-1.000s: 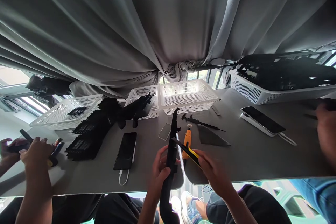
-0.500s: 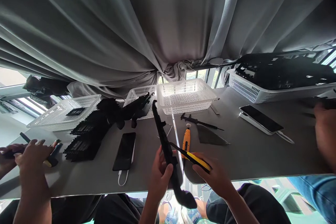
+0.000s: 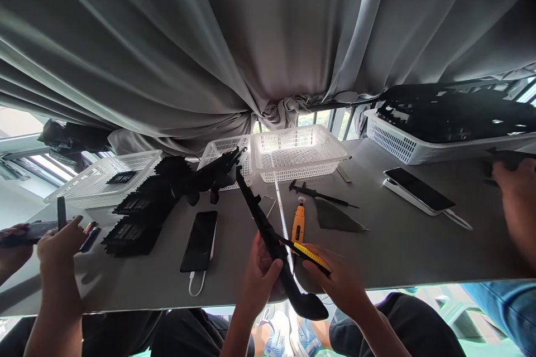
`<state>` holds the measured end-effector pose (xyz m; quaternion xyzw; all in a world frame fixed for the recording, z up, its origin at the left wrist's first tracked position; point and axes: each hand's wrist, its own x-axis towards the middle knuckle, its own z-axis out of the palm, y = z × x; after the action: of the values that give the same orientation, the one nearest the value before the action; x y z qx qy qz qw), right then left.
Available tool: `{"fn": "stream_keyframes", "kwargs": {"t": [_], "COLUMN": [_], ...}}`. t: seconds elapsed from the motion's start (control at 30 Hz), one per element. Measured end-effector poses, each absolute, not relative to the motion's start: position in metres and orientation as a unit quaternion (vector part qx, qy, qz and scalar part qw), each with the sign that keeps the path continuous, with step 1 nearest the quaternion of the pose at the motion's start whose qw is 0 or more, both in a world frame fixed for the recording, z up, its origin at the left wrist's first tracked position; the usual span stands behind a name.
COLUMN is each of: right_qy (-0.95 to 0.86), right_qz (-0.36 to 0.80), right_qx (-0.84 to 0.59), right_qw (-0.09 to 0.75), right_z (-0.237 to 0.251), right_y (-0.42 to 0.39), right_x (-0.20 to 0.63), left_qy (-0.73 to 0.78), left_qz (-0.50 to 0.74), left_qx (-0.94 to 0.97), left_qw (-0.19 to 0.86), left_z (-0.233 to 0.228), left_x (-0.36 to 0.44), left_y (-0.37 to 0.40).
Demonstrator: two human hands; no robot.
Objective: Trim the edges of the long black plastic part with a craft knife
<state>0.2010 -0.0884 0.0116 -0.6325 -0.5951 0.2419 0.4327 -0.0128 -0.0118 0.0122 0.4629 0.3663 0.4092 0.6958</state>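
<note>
The left hand (image 3: 257,279) grips a long black plastic part (image 3: 274,248) tilted over the grey table (image 3: 389,245), while the right hand (image 3: 341,284) holds a yellow utility knife (image 3: 310,254) against it.

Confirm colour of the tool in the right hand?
Yellow and black utility knife, gripped in the right hand; it shows best in the head view, blade end against the black part.
</note>
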Motion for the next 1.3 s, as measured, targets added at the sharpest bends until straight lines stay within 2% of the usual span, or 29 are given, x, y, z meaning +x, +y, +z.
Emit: {"fn": "stream_keyframes", "kwargs": {"t": [1.07,1.3], "right_qy": [-0.557,-0.604], "right_qz": [0.211,0.214], "right_qx": [-0.657,-0.634], "right_qw": [0.462,0.433], "right_z": [0.009,0.012], "right_y": [-0.086,-0.087], "right_x": [0.2,0.201], "left_qy": [0.364,0.364], "left_qz": [0.398,0.404], "left_qx": [0.484,0.497], "left_qw": [0.689,0.676], "left_z": [0.018,0.02], "left_x": [-0.015,-0.019], "left_y": [-0.01,-0.005]}}
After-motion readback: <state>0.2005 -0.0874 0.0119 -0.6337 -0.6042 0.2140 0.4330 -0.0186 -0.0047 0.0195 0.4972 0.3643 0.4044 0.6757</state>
